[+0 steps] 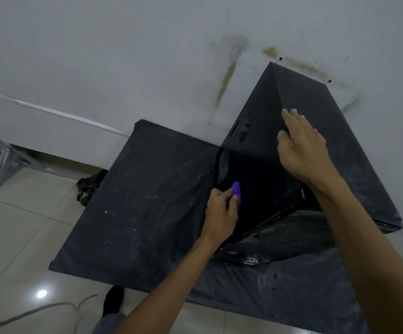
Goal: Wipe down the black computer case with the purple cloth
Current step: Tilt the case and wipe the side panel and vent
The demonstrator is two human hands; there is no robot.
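Note:
The black computer case (299,97) stands upright on a dusty black table, its back near a stained white wall. My left hand (222,210) grips the purple cloth (236,190) and holds it against the lower part of the case's dark left side, just below a mesh vent. My right hand (301,145) lies flat on the case's top edge with its fingers spread, steadying it. Most of the cloth is hidden inside my left fist.
The table (135,201) is covered in dusty black sheeting and reaches left of the case. A small shiny round object (251,260) lies under the case's front edge. A dark rag (88,186) lies on the tiled floor, and a metal frame (5,162) stands at the left.

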